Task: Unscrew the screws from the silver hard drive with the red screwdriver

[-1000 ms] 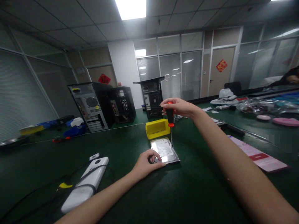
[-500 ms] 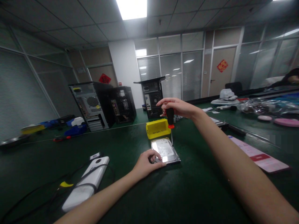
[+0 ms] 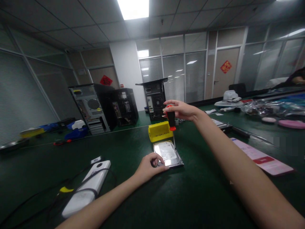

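Note:
A silver hard drive (image 3: 169, 152) lies flat on the green table in front of me. My left hand (image 3: 150, 164) grips its near left corner, thumb along the near edge and fingers curled over the top. Above the drive, my right hand (image 3: 182, 110) holds a black and red screwdriver (image 3: 171, 118) upright by the handle, fingers closed around its upper part. The screwdriver's shaft points down to the drive's far right edge; the exact contact of the tip is too small to make out. Just behind the drive sits a yellow bin (image 3: 160, 131) with small bits inside.
A white power strip (image 3: 89, 187) with a black cable lies at left. Computer cases (image 3: 98, 108) stand at the back. On the right are a pink-and-white phone-shaped panel (image 3: 260, 156), another drive (image 3: 220, 124) and plastic bags (image 3: 267, 107). A person's arm (image 3: 294, 78) shows far right.
My right hand's fingers have shifted on the screwdriver handle, so its red top now shows. The left hand and the hard drive stay in place; the view has moved slightly.

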